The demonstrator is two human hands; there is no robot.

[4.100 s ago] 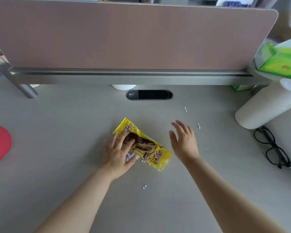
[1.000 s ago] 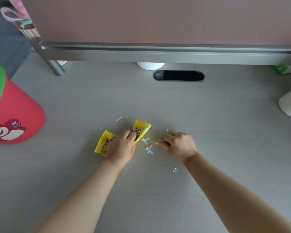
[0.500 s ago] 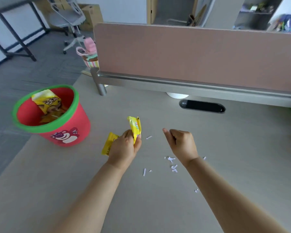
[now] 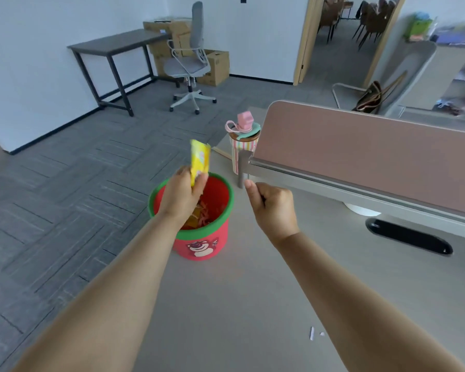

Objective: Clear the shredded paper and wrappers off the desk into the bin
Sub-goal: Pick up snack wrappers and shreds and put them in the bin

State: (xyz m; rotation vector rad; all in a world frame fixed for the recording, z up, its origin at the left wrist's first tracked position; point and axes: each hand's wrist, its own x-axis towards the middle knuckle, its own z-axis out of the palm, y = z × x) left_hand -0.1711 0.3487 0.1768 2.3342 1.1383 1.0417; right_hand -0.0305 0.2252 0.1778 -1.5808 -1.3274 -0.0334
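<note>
My left hand (image 4: 181,196) holds a yellow snack wrapper (image 4: 199,160) upright, directly above the open mouth of the red bin (image 4: 199,238) with a green rim and a bear picture. Inside the bin lie other wrappers and scraps. My right hand (image 4: 273,208) hovers to the right of the bin, fingers curled into a fist; whether it holds paper shreds I cannot tell. Two small white paper shreds (image 4: 312,333) lie on the desk (image 4: 239,304) near my right forearm.
The bin stands near the desk's left edge. A striped cup with a pink lid (image 4: 242,142) stands at the far corner beside the pink divider panel (image 4: 360,146). A black cable slot (image 4: 408,240) is at right. Beyond lie grey floor, an office chair (image 4: 189,63) and a dark table (image 4: 113,63).
My left hand lifted the yellow wrapper off the desk and carried it left to above the bin. My right hand followed, closed. The view swung left and up.
</note>
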